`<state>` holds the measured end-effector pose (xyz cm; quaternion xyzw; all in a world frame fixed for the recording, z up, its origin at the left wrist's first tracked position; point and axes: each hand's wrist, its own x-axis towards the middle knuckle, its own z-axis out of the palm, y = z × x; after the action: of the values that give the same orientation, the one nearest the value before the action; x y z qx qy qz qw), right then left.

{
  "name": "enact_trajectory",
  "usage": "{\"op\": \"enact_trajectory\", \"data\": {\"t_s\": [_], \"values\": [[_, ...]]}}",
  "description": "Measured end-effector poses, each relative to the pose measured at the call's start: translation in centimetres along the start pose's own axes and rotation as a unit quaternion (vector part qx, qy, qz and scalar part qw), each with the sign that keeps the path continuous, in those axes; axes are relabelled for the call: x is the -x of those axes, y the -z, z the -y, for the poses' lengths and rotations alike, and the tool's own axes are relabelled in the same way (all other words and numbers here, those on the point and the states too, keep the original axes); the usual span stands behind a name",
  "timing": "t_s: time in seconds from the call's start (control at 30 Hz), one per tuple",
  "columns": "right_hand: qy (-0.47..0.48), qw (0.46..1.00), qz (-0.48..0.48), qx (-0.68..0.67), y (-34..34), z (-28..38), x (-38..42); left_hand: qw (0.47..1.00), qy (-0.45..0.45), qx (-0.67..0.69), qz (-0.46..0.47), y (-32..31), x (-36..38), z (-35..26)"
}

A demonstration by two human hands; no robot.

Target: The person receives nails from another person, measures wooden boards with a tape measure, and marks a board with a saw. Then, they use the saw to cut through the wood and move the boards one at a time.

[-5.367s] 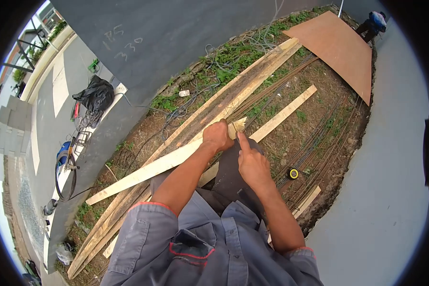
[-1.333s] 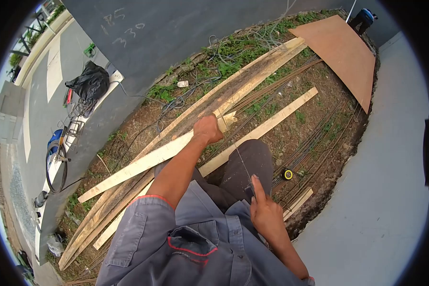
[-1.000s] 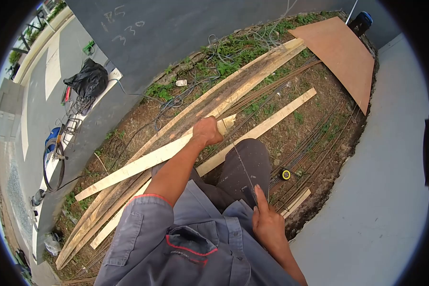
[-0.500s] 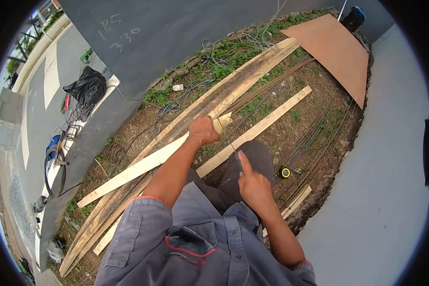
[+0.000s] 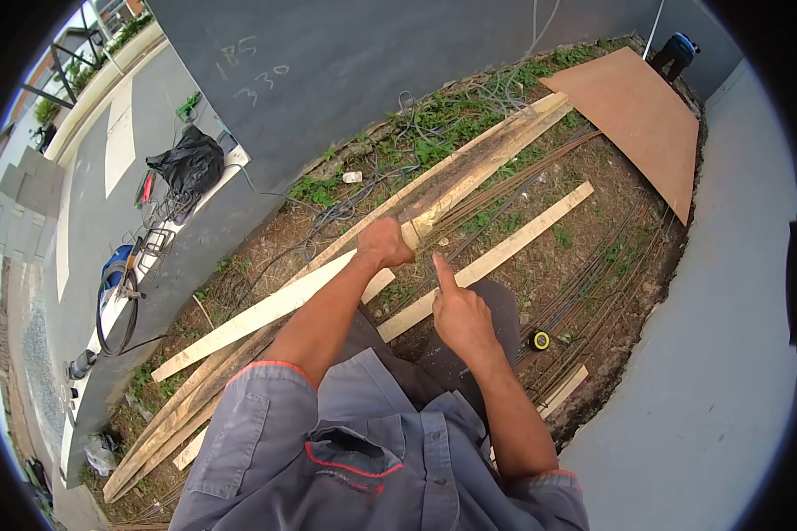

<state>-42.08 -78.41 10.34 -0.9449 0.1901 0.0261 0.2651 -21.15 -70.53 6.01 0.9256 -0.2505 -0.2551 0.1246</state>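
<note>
**Hands at the end of a board, over a strip of bare ground**

Head view: the left hand (image 5: 385, 243) is curled tight around the near end of a pale board (image 5: 266, 310), which runs from that grip down to the left across the dirt. Its splintered tip (image 5: 419, 230) sticks out just past the knuckles. The right hand (image 5: 459, 316) sits near it, lower and to the right, fingers folded around a handle that is mostly hidden, forefinger stretched out straight toward the board's tip. A thin saw blade seems to run on from that finger, but it is too faint to tell for sure. Under the hands lies the person's dark trouser knee.

Behind the board, a stack of long planks (image 5: 469, 168) stretches up to the right, with rebar (image 5: 522, 190) beside it. A separate plank (image 5: 505, 250) lies just right of the hands. A yellow tape measure (image 5: 540, 340) rests on the dirt near the right forearm. A brown plywood sheet (image 5: 638, 115) lies at the far end, and a black bag (image 5: 190, 164) on the pavement at left.
</note>
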Motion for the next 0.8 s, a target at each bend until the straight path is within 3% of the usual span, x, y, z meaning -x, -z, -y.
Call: {"op": "enact_trajectory", "data": {"t_s": [0.07,0.17,0.27,0.33,0.4,0.43,0.53,0.63,0.73,0.8], "values": [[0.01,1.0,0.0,-0.004,0.7,0.3,2.0,1.0,0.0,0.003,0.014,-0.9,0.4,0.7],[0.009,1.0,-0.017,-0.003,3.6,-0.5,11.6,1.0,0.0,0.02,0.0,-1.4,-1.7,1.1],[0.041,0.998,-0.038,0.011,2.0,-1.0,8.9,0.999,0.006,0.009,0.03,-1.7,-1.6,0.6],[-0.018,0.999,0.034,-0.003,-0.1,-0.8,0.3,1.0,-0.005,0.004,0.009,-2.6,-1.5,0.2],[-0.006,0.999,0.034,0.01,-0.4,-0.2,-0.5,1.0,0.01,0.012,0.022,-2.0,-0.7,0.5],[-0.002,0.999,0.028,0.023,-0.3,0.0,-0.6,1.0,0.005,0.008,0.028,-1.7,-0.9,0.3],[-0.011,1.0,0.016,0.02,3.1,-0.3,9.2,0.999,0.016,0.013,0.028,-1.5,-1.8,1.1],[-0.029,0.999,0.036,0.006,2.7,-0.5,10.1,1.0,0.01,0.007,0.009,-3.4,-2.6,1.5],[0.0,1.0,0.011,-0.014,-1.6,-1.1,-0.9,0.999,-0.012,0.007,0.034,-3.7,-2.3,1.2],[0.003,0.999,0.021,-0.026,-1.8,-0.5,-2.9,0.999,-0.019,0.003,0.042,-1.8,-0.8,1.2]]}}
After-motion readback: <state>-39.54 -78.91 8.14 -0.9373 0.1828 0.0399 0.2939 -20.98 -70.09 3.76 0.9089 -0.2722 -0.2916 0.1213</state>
